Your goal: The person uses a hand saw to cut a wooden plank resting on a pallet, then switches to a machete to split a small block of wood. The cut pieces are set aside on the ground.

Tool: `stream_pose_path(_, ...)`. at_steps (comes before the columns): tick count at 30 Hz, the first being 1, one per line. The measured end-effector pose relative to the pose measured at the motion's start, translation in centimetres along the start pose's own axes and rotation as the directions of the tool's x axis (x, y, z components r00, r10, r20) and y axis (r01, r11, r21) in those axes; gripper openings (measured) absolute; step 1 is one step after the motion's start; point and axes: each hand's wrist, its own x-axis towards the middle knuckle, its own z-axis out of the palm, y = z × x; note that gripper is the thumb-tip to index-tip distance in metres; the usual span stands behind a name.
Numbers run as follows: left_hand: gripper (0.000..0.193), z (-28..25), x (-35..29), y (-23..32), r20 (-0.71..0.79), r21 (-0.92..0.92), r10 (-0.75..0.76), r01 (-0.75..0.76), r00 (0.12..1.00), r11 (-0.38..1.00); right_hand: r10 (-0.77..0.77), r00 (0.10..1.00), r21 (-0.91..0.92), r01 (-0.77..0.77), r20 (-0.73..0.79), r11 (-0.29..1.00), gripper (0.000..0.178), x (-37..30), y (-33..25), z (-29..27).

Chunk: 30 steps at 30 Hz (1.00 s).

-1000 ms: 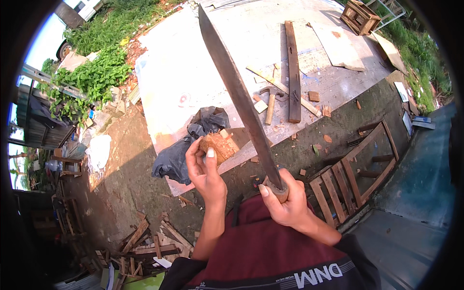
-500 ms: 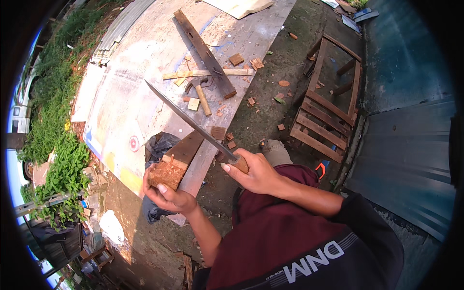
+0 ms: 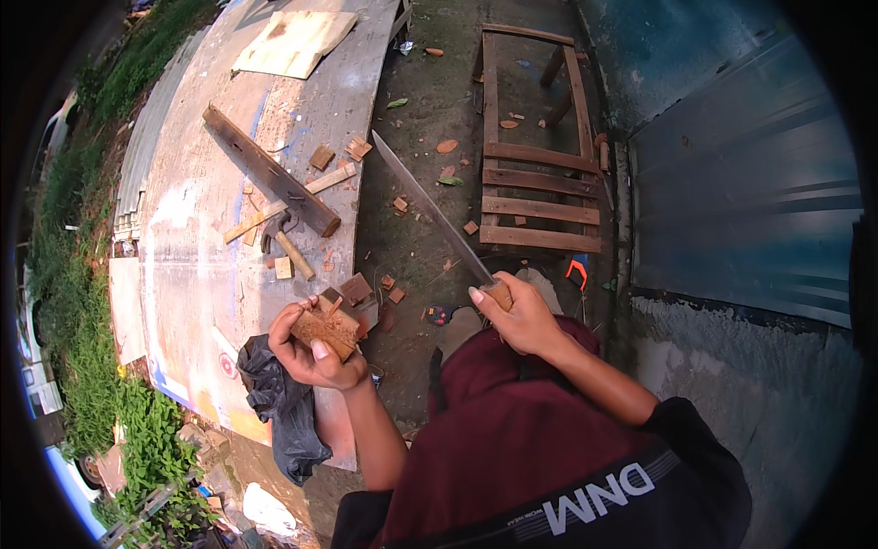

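Observation:
My left hand (image 3: 320, 361) is wrapped round a rough-cut wood block (image 3: 327, 331), which it holds at the near end of the work board, beside a black plastic bag (image 3: 283, 412). The block's hacked, splintered end faces up. My right hand (image 3: 523, 316) grips the wooden handle of a long machete (image 3: 430, 209). The blade slants up and to the left, apart from the block. On the board, a hammer (image 3: 294, 254) and a light wooden stick (image 3: 297, 199) lie at a dark plank (image 3: 273, 172). How much of the block continues behind my fingers is hidden.
The large worn board (image 3: 174, 284) stretches away on the left, with a plywood sheet (image 3: 320, 46) at its far end. A slatted wooden frame (image 3: 541, 209) stands on the ground to the right, before a metal wall (image 3: 732, 183). Wood offcuts (image 3: 401, 204) and leaves litter the ground.
The view has turned, so the board sits further left. The machete now points more steeply away from me. The block has tilted, and less of its length shows. Both hands keep their hold.

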Motion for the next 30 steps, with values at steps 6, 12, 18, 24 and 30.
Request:
stream_pose_path(6,0.044,11.0,-5.5,0.5,0.171,-0.405,-0.217,0.269,0.961,0.874,0.127,0.968,0.199,-0.084,-0.218,0.976,0.036,0.8,6.3,-9.6)
stream_pose_path(12,0.049,22.5,-16.1,-9.2,0.272,-0.507,-0.413,0.494,0.869,0.706,0.251,0.908,0.226,-0.181,-0.336,0.957,0.032,1.5,16.5,-18.7)
stream_pose_path(18,0.049,29.9,-23.9,-15.2,0.399,-0.417,-0.490,0.629,0.775,0.656,0.302,0.855,0.232,-0.221,-0.422,0.947,0.030,3.3,27.8,-22.6)
stream_pose_path(24,0.055,33.0,-24.2,-19.4,0.440,-0.496,-0.464,0.639,0.769,0.588,0.349,0.820,0.413,-0.154,-0.453,0.898,0.028,6.8,36.5,-19.9)
stream_pose_path(30,0.063,33.5,-17.1,-19.8,0.676,-0.536,-0.276,0.713,0.683,0.452,0.322,0.820,0.555,-0.007,-0.474,0.832,0.024,11.3,44.3,-15.7)
